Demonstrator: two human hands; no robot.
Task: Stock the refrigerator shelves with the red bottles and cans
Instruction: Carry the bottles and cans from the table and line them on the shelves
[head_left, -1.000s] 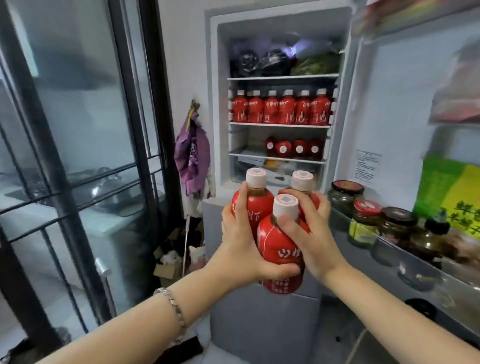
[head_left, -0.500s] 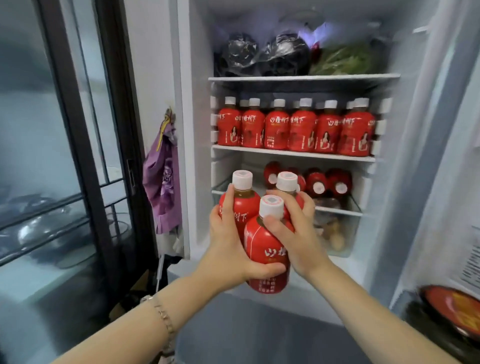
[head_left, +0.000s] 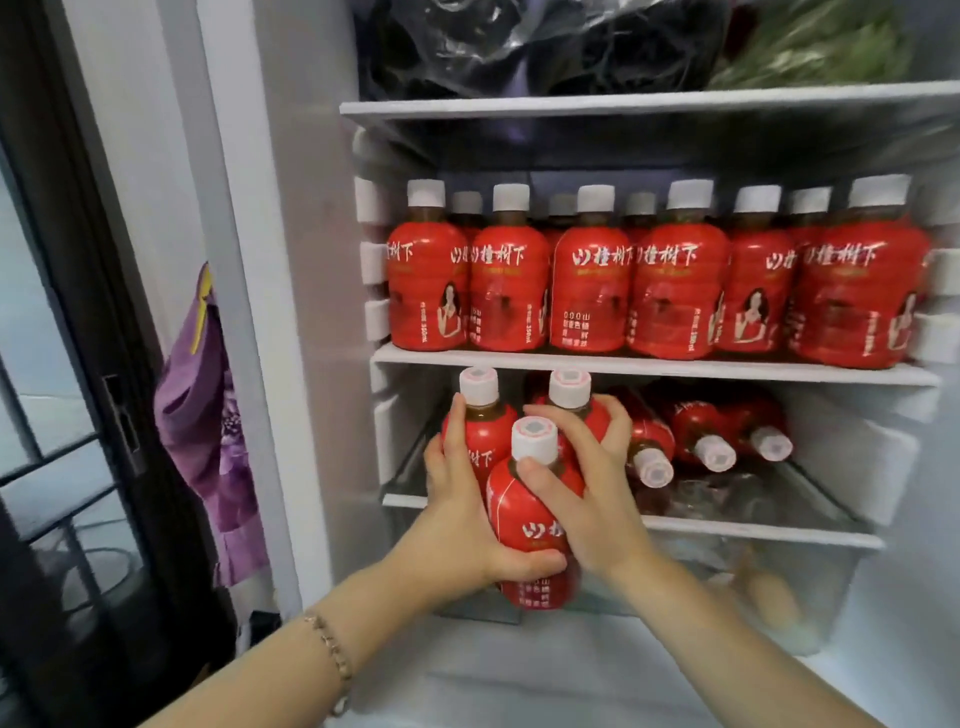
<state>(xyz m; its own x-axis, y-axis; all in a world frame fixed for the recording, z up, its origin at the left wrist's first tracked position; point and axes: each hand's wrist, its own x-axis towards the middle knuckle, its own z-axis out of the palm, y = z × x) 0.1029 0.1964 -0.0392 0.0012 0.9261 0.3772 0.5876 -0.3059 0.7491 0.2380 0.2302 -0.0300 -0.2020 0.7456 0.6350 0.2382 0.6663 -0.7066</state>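
Observation:
I hold a cluster of three red bottles with white caps between both hands, upright, in front of the lower glass shelf (head_left: 753, 532). My left hand (head_left: 457, 525) wraps the left bottle (head_left: 480, 431) and the front bottle (head_left: 524, 519). My right hand (head_left: 592, 499) curls over the front bottle and the rear right bottle (head_left: 571, 395). Several red bottles (head_left: 696, 431) lie on their sides on that lower shelf, caps toward me. A full row of upright red bottles (head_left: 592, 291) fills the middle shelf (head_left: 649, 366).
Dark plastic bags (head_left: 519, 47) and green leaves (head_left: 810, 47) fill the top shelf. A clear drawer (head_left: 753, 587) sits under the lower shelf. A purple cloth (head_left: 202, 415) hangs on the wall left of the fridge, beside a dark-framed glass door (head_left: 78, 364).
The view has closed in on the fridge. Both hands have carried the three bottles forward and up, from below the fridge opening to the front of the lower shelf.

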